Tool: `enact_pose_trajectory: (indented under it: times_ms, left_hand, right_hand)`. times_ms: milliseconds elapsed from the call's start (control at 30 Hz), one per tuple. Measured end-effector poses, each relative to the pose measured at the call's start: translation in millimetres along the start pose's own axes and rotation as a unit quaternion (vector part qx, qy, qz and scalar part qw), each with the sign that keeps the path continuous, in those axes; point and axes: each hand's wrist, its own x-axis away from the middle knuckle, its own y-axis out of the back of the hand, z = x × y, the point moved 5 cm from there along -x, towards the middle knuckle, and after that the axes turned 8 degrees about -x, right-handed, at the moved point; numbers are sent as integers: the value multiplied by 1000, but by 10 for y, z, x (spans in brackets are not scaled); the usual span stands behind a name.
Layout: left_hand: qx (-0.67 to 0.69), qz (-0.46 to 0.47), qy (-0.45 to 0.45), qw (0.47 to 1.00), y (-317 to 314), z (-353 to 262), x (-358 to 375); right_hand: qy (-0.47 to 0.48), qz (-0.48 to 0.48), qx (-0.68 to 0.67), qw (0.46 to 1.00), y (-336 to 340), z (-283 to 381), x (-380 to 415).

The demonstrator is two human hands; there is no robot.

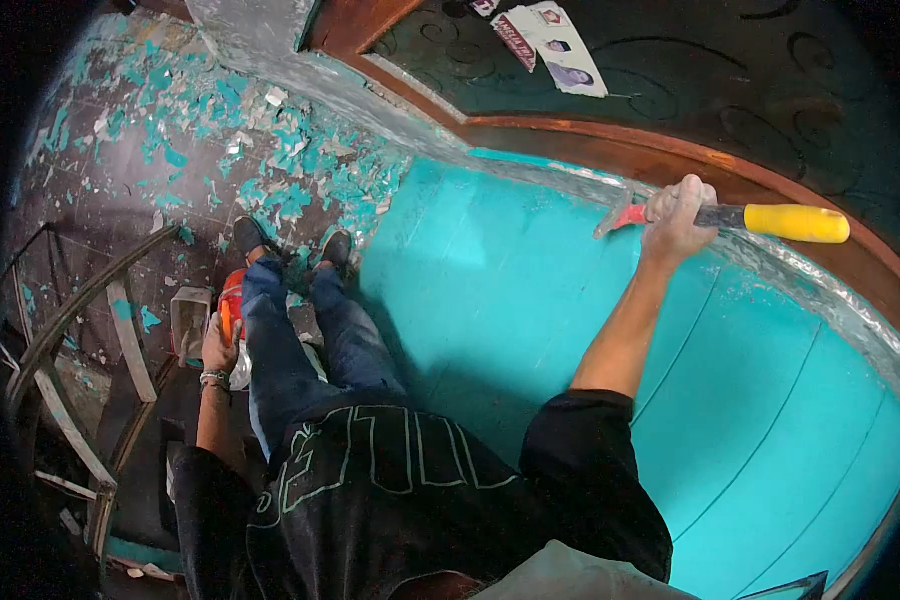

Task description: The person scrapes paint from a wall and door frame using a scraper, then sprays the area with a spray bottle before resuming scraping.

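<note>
Overhead, right hand (677, 213) fisted around a yellow-handled scraper (740, 217) against the turquoise wall (530, 300), arm outstretched.

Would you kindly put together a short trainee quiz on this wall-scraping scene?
1. True or false: the right hand grips a yellow-handled scraper against the turquoise wall.
2. What does the left hand hold? A) a red-orange object B) a paint roller C) nothing
3. What litters the floor near the shoes?

Key
1. True.
2. A: a red-orange object, its kind unclear.
3. Turquoise paint flakes.
</note>
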Motion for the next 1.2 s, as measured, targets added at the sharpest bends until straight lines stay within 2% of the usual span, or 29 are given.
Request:
enact_pose_trajectory:
  times_ms: [67,133,267,333,433,500,600,700,733,867,933,967,1000,1067,1133,1167,1200]
  left_hand:
    - [-8,-5,-2,1000,46,-75,-16]
    - [12,67,36,997,59,-113,-20]
    - [0,12,1,1000,-12,-53,-40]
    - [-11,22,14,1000,43,-93,-17]
    - [-1,38,26,999,-7,-55,-65]
    - [7,11,2,1000,-30,-2,-63]
    - [4,-12,-16,1000,64,-69,-45]
    - [10,9,8,1000,186,-177,-17]
    - [9,27,14,1000,199,-179,-22]
    - [-22,1,14,1000,172,-110,12]
    - [3,-22,-2,1000,221,-115,36]
    - [-1,-24,-1,1000,261,-113,54]
    - [-4,-9,11,1000,290,-107,56]
    - [-4,15,32,999,259,15,64]
    - [-18,24,22,999,263,64,49]
    - [-32,34,15,999,242,85,22]
    - [-54,-36,-10,998,153,211,43]
  right_hand:
    - [-25,-20,-9,999,33,-97,-2]
    - [-36,-30,-19,999,22,-266,5]
    - [-54,-39,-21,998,20,-279,2]
    - [-39,-22,-11,999,62,-249,-7]
    - [-53,-23,-19,998,-17,-535,38]
    - [-65,-22,-33,997,-66,-713,74]
    - [-31,4,48,998,-98,-733,74]
    - [-7,40,31,999,-82,-782,153]
    - [-36,30,22,999,-116,-849,194]
    - [-35,52,17,998,-228,-1481,355]
    - [-74,-3,64,995,-303,-1828,509]
    - [-89,4,143,986,-385,-1890,608]
    - [-67,66,176,980,-457,-1962,723]
    - [-145,142,288,936,-455,-2185,1077]
    - [-219,161,307,912,-489,-2023,1413]
    - [-208,142,261,932,-457,-1974,1586]
    - [-194,120,216,949,-359,-1914,1675]
